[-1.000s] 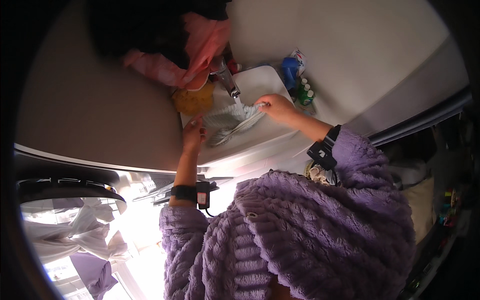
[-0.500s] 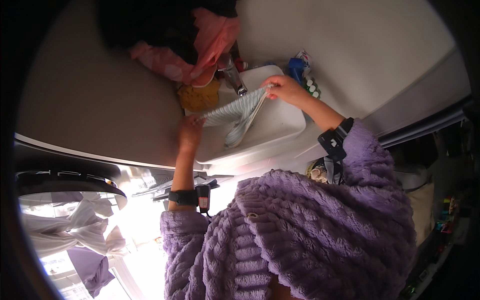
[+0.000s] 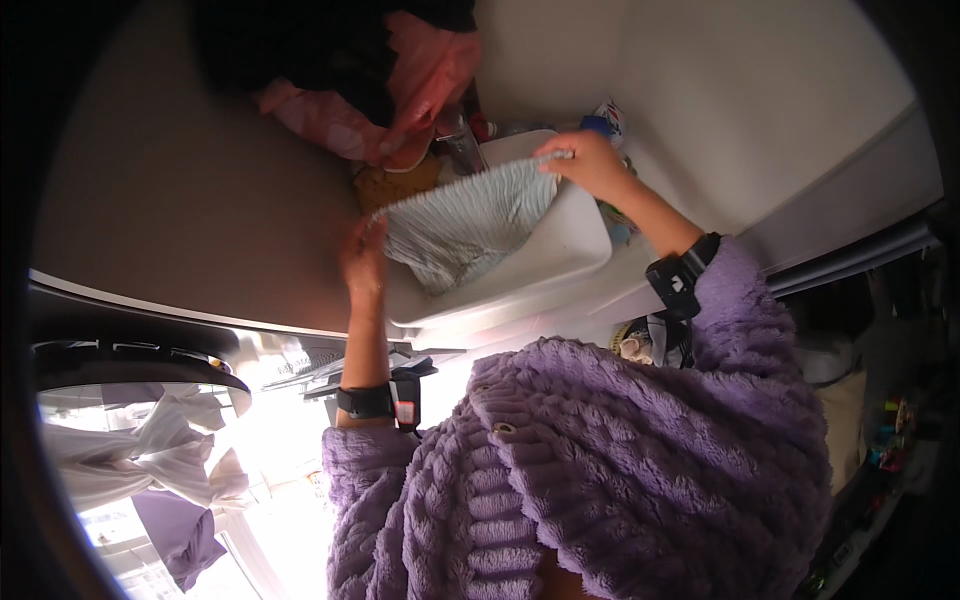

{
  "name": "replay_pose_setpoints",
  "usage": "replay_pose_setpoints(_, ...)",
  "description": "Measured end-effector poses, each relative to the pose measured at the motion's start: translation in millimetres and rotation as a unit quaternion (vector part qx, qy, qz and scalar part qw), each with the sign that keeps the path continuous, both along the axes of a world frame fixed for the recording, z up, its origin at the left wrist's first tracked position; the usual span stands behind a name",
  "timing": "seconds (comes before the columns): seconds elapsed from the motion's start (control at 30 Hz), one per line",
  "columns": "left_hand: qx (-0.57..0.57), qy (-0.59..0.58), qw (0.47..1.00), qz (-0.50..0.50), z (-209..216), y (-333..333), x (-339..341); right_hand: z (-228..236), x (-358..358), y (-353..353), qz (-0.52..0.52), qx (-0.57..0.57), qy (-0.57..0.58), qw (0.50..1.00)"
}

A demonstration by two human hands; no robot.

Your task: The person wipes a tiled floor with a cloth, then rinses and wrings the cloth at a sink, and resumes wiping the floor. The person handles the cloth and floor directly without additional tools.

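Observation:
A pale grey-green, ribbed cloth [image 3: 470,222] is stretched between my two hands above the white sink [image 3: 575,250]. My left hand [image 3: 364,258] is closed on its left upper corner, beside the sink's left end. At the right, my right hand [image 3: 588,165] pinches the other upper corner between thumb and fingers, higher and farther away. The lower part of the cloth hangs in crumpled folds over the basin. Behind its top edge stands the metal faucet [image 3: 462,145], its lower part hidden by the cloth.
Pink fabric [image 3: 435,75] and dark fabric hang at the back left, above a mustard-yellow cloth [image 3: 395,188]. A blue item [image 3: 598,125] and a white packet [image 3: 611,115] stand behind my right hand. A pale wall [image 3: 760,110] rises on the right.
My hands have moved farther apart, the left one leftward and up, the right one rightward and up. The cloth has spread from a narrow, twisted strip into a wide sheet.

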State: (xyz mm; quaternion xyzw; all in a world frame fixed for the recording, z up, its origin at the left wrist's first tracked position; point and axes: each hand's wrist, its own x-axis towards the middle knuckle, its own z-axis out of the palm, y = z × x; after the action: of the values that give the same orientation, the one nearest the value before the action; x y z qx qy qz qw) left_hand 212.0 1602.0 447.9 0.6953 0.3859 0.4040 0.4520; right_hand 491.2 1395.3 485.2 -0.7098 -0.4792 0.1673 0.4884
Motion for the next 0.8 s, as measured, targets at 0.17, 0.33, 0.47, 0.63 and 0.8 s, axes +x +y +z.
replay_pose_setpoints(0.17, -0.322, -0.144, 0.933, 0.069, -36.7, -19.8, -14.9, -45.7, -16.9, 4.3, 0.029, -0.051, 0.366, 0.929)
replay_pose_setpoints(0.33, -0.340, -0.232, 0.903, 0.121, -46.1, -27.0, -19.6, -83.9, -35.1, 24.3, 0.076, 0.055, 0.294, 0.951)
replay_pose_setpoints(0.47, -0.348, -0.266, 0.883, 0.167, -58.4, -23.9, -19.5, -102.6, -40.0, 40.8, 0.077, 0.034, 0.201, 0.976)
replay_pose_setpoints(0.63, -0.327, -0.310, 0.879, 0.156, -81.1, -12.1, -16.8, -107.0, -38.2, 48.8, 0.077, 0.043, 0.182, 0.979)
replay_pose_setpoints(0.8, -0.333, -0.319, 0.876, 0.144, -84.0, -3.9, -11.8, -98.2, -26.6, 42.6, 0.096, 0.062, 0.161, 0.980)
